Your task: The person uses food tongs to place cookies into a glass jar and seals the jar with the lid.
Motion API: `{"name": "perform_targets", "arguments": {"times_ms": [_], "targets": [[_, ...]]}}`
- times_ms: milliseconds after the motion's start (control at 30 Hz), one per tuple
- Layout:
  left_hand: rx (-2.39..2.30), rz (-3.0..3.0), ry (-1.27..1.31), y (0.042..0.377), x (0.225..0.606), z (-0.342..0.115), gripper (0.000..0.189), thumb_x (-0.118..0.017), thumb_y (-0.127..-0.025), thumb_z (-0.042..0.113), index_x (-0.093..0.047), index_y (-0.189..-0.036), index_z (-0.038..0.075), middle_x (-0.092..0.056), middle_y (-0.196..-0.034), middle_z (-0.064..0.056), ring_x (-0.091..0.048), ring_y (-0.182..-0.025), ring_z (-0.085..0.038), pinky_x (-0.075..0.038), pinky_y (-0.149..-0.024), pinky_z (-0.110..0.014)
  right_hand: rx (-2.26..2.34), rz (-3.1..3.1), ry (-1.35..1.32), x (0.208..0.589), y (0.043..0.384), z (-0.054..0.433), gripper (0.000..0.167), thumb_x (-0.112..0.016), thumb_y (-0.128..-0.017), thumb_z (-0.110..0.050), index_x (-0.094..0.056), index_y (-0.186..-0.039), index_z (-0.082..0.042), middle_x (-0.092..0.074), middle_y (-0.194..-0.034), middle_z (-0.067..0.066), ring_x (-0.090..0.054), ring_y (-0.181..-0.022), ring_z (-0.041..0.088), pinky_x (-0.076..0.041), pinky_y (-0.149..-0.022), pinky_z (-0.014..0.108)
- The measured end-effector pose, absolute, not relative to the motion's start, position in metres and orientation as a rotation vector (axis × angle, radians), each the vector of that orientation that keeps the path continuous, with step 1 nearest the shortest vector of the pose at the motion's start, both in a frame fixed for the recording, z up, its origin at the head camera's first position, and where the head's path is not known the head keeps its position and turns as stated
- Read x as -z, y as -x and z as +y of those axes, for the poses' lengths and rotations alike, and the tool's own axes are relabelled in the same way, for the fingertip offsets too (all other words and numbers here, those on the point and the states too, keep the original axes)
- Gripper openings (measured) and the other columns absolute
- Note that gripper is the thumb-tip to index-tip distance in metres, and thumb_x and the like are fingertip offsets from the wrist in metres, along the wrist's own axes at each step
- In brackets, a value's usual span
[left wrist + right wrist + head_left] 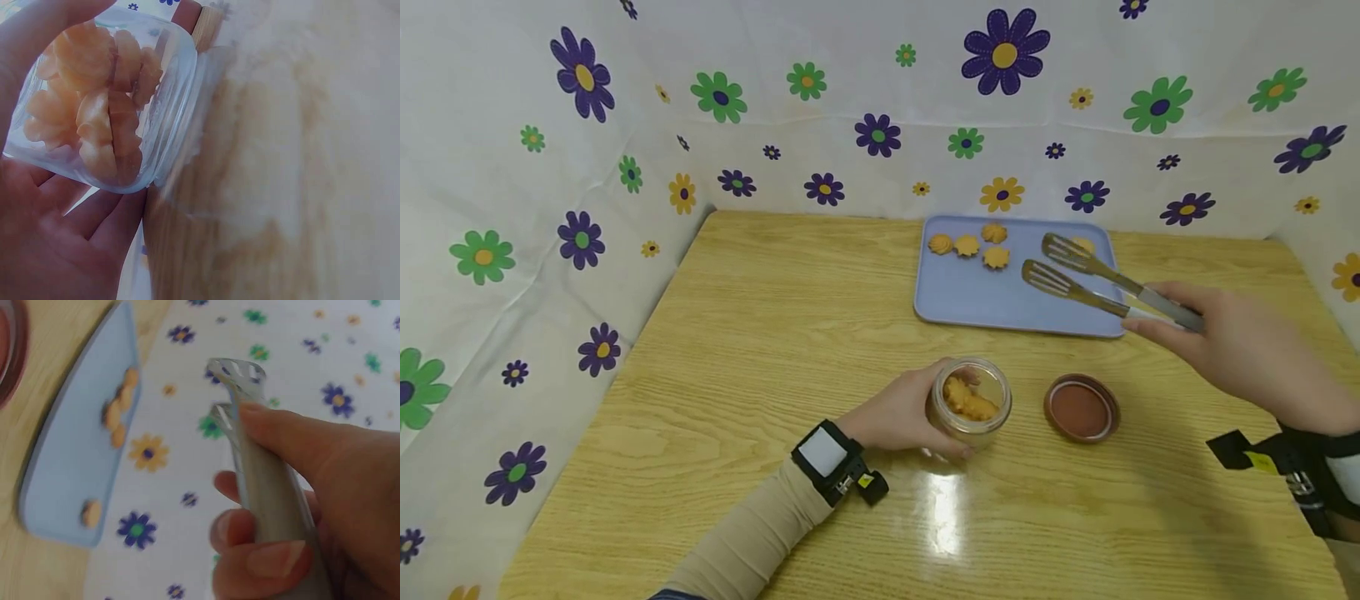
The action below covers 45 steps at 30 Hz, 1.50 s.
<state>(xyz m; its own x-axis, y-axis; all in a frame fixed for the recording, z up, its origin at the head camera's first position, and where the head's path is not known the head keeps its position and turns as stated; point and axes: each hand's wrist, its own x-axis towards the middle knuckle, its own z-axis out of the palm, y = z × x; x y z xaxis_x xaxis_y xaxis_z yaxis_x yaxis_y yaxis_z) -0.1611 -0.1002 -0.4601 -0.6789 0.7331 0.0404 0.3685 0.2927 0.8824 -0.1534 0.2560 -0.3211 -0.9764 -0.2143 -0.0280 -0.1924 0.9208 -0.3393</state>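
My left hand (913,412) grips a glass jar (972,431) that stands without its lid on the table. Several swirled cookies (84,59) lie inside it, seen through the glass in the left wrist view. My right hand (1240,342) holds a pair of tongs (1101,271) by the grey handles, over the right part of a blue tray (962,296). The slotted tips of the tongs are spread, with nothing between them. A group of cookies (966,245) sits at the tray's back left; one more cookie (1084,244) is at the back right, partly hidden behind the tongs.
A reddish-brown jar lid (1081,408) lies on the wooden table (775,317), right of the jar and in front of the tray. Flower-patterned cloth (850,83) hangs behind the table and along its left side.
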Motion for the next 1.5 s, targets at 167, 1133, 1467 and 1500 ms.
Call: {"name": "perform_targets", "arguments": {"times_ms": [167,1133,1467,1500], "targets": [[-1.356,2.187,-0.977,0.159,0.460,-0.101,0.084,-0.095,-0.072,0.031,-0.050,-0.142,0.017,-0.057,-0.135,0.004,-0.054,-0.122,-0.008,-0.045,-0.104,-0.029,0.523,3.094,0.225,0.338,0.185,0.274,0.064,-0.056,-0.100,-0.057,-0.060,-0.124,0.002,-0.050,-0.071,0.007,-0.048,-0.058,0.026,-0.032,-0.047,0.034],[-1.350,2.190,-0.998,0.163,0.465,-0.101,0.087,-0.095,-0.072,0.035,-0.049,-0.144,0.020,-0.057,-0.135,0.007,-0.054,-0.122,-0.006,-0.044,-0.105,-0.029,0.424,3.046,-0.028,0.400,0.251,0.294,0.073,-0.063,-0.098,-0.052,-0.056,-0.136,0.009,-0.062,-0.101,0.029,-0.056,-0.072,0.038,-0.040,-0.047,0.038],[-1.350,2.186,-0.993,0.162,0.464,-0.102,0.087,-0.095,-0.073,0.035,-0.048,-0.145,0.020,-0.057,-0.137,0.007,-0.053,-0.123,-0.006,-0.043,-0.106,-0.029,0.421,3.034,-0.010,0.404,0.252,0.293,0.067,-0.062,-0.100,-0.046,-0.056,-0.134,0.011,-0.061,-0.101,0.030,-0.057,-0.080,0.041,-0.044,-0.050,0.040],[-1.350,2.187,-0.991,0.162,0.464,-0.102,0.086,-0.095,-0.073,0.035,-0.049,-0.144,0.020,-0.057,-0.137,0.007,-0.053,-0.123,-0.006,-0.044,-0.105,-0.029,0.419,3.036,-0.013,0.404,0.252,0.292,0.066,-0.062,-0.100,-0.045,-0.056,-0.134,0.011,-0.061,-0.098,0.028,-0.056,-0.078,0.041,-0.042,-0.050,0.039]]}}
